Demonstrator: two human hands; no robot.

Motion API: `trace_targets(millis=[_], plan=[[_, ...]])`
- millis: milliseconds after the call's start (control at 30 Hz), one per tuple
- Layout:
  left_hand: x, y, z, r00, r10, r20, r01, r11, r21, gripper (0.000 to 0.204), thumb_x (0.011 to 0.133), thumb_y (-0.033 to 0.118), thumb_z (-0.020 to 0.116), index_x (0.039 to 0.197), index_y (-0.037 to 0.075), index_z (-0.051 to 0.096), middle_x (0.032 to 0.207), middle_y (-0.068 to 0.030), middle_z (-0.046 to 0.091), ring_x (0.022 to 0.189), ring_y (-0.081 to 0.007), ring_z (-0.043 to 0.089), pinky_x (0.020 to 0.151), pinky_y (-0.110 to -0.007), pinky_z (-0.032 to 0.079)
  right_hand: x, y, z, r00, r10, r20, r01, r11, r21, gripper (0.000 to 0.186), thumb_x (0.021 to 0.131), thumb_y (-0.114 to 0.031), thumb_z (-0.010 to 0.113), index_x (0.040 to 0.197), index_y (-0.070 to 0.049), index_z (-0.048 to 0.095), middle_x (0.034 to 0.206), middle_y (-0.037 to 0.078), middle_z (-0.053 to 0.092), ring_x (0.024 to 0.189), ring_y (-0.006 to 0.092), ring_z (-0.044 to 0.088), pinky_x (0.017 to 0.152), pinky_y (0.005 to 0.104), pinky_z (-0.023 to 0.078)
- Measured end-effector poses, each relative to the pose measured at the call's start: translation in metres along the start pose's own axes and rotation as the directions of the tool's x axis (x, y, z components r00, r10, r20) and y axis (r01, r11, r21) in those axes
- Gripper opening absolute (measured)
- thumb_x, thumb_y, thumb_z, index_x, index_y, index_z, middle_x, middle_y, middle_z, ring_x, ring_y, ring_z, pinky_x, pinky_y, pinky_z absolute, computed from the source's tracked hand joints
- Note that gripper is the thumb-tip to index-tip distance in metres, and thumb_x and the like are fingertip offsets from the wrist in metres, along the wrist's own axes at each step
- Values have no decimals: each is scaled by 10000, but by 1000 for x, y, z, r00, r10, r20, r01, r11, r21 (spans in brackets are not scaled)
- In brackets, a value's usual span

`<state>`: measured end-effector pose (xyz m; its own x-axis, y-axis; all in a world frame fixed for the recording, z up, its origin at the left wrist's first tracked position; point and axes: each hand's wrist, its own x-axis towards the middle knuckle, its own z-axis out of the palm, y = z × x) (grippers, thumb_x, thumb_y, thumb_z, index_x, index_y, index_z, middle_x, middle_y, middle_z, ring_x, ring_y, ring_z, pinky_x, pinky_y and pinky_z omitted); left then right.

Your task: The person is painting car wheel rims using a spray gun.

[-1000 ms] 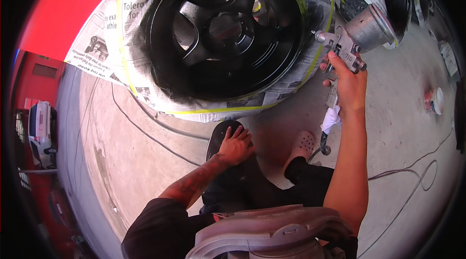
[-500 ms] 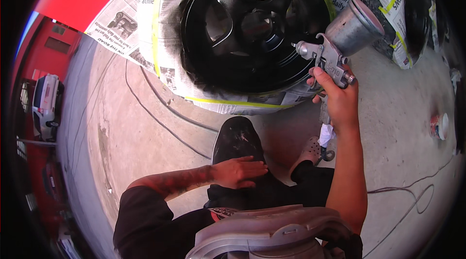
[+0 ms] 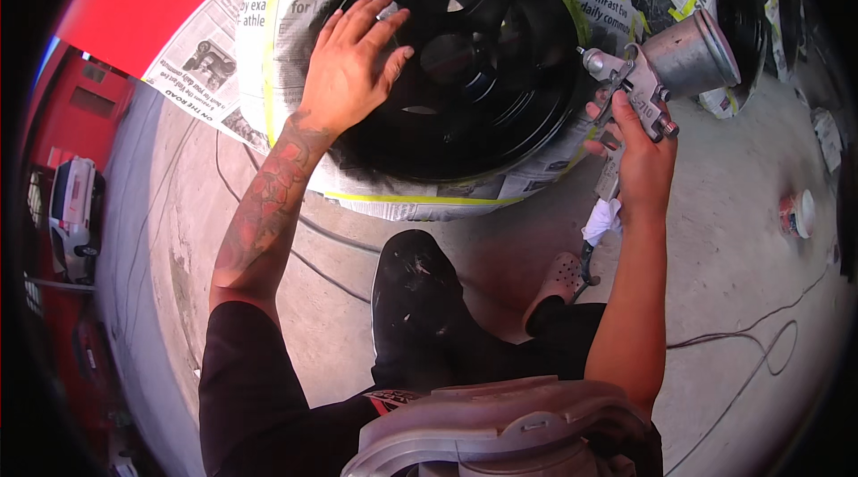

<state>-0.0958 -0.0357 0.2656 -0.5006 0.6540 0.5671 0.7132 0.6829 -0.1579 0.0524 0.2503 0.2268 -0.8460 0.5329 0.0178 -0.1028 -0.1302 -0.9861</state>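
Note:
A wheel [image 3: 447, 59] with wet-looking black paint lies face up in front of me, its tyre hidden under newspaper [image 3: 299, 57] and yellow masking tape. Over the wheel's left side my left hand [image 3: 350, 75] is open, fingers spread and slightly bent. I cannot tell if its fingertips touch the spokes. My right hand [image 3: 636, 155] is closed around the handle of a silver spray gun [image 3: 627, 84], held upright beside the wheel's right edge. The gun's metal cup [image 3: 686, 55] tilts to the right, and its nozzle points left toward the wheel.
More masked black wheels [image 3: 737, 30] stand at the far right. A small paint-stained tub [image 3: 795, 213] sits on the concrete floor. Thin hoses [image 3: 769, 356] curl at the right, others run at the left. A red panel [image 3: 170, 4] is at the upper left; a white car [image 3: 76, 218] is parked beyond.
My left hand has risen from my thigh to above the wheel, with its fingers spreading. My right hand has moved the spray gun slightly right, away from the wheel.

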Motion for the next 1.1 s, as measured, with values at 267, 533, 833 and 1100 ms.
trace_targets(millis=[267,533,833,1100], plan=[[186,-97,-40,975,-221,-12,217,946,240,493,972,392,530,1281,12,592,1329,-264,547,1238,-404,526,1043,-471,433,9,-26,-23,994,-104,42,101,992,72,370,931,-216,659,1248,-38,589,1012,52,668,885,146,665,540,263,539],[230,-78,-3,869,-485,-92,494,859,133,615,950,511,542,1331,30,576,1226,-255,641,1138,-390,619,974,-463,484,9,-34,-53,973,-171,-152,164,985,-59,248,951,-221,638,1125,-45,650,977,67,705,854,138,682,525,286,534],[241,-165,17,866,-493,81,459,849,261,656,951,633,444,1282,94,619,1320,-179,607,1283,-376,528,1053,-516,394,17,-35,-73,948,-141,-286,132,990,-49,291,934,-234,669,1150,-41,635,996,94,706,883,194,703,542,301,521],[234,-115,21,815,-579,-10,562,788,252,638,943,631,459,1278,118,638,1354,-159,575,1290,-349,517,1070,-470,398,11,-35,-90,917,-116,-382,89,992,-88,330,912,-236,701,1181,-60,624,995,75,711,874,168,698,563,293,523]])
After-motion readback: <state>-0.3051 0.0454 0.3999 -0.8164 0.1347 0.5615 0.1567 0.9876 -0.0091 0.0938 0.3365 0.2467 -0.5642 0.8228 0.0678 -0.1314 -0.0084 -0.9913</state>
